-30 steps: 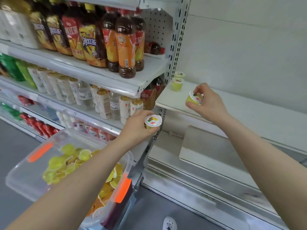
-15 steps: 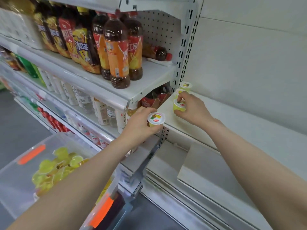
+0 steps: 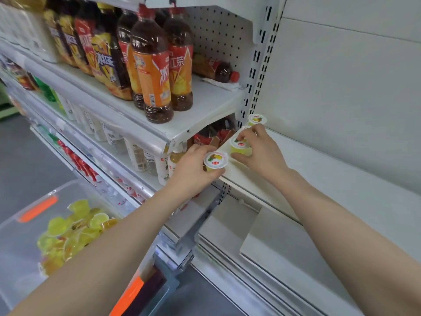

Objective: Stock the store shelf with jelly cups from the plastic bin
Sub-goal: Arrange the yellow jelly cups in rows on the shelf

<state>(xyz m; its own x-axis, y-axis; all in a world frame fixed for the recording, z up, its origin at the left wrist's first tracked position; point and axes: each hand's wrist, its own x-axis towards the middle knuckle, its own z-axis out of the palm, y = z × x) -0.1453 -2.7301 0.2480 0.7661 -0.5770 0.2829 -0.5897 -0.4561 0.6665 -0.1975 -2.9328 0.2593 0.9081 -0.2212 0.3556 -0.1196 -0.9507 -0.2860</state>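
On the white shelf (image 3: 319, 176), near its left front corner, the right grip (image 3: 259, 153), a bare hand, is clamped on a yellow jelly cup (image 3: 240, 147), with the thumb on the near wall and the fingers curled over the far rim. The cup stands upright, printed lid up, its base down at the board. A second ago this cup was tilted in the air above the shelf's front edge, farther right. Half a second ago it had reached the corner, and now it sits just in front of the back cup (image 3: 257, 119) by the slotted upright (image 3: 255, 71). Another white rim shows between the two cups, mostly hidden by the fingers.

The left grip (image 3: 193, 169), also a bare hand, is closed round a second jelly cup (image 3: 215, 160), lid up. A second ago it hung below and left of the shelf, well apart from it. Now the cup is at the shelf's front edge, just beside the right grip's cup. Whether it rests on the board I cannot tell.

Down to the left, the plastic bin (image 3: 57, 190) with its orange latch (image 3: 37, 208) holds a heap of loose jelly cups (image 3: 68, 231). It lies lower and farther left in the view than before. Tea bottles (image 3: 152, 71) stand on the upper shelf (image 3: 205, 106) of the neighbouring bay.
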